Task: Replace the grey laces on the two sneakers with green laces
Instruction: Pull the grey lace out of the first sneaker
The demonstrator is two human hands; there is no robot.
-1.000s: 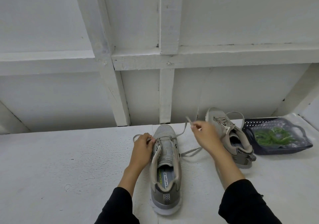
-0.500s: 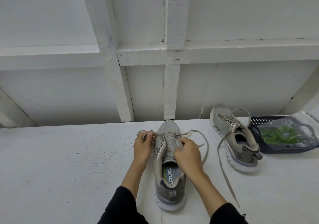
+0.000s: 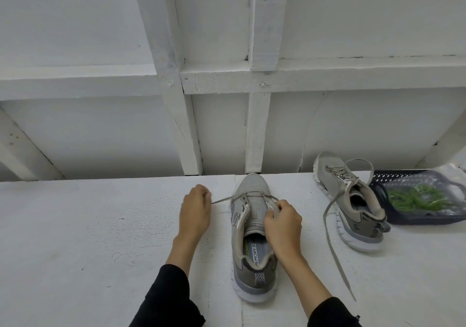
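Observation:
A grey sneaker (image 3: 252, 226) stands in front of me, toe pointing away, with only its front eyelets laced. My left hand (image 3: 195, 210) pinches one end of its grey lace (image 3: 223, 200) and holds it taut out to the left. My right hand (image 3: 282, 223) grips the right side of the sneaker's upper beside the tongue. A second grey sneaker (image 3: 350, 200) lies to the right, its grey lace (image 3: 332, 238) trailing loose across the table. Green laces (image 3: 413, 198) lie in a dark basket (image 3: 403, 219) at the far right.
Everything rests on a white table (image 3: 88, 238). White wooden beams (image 3: 176, 99) and panels rise just behind its far edge. A clear plastic sheet lies in the basket around the green laces.
My left hand moved left, drawing the lace taut out of the sneaker's side. My right hand came down from pulling the lace high and now grips the upper.

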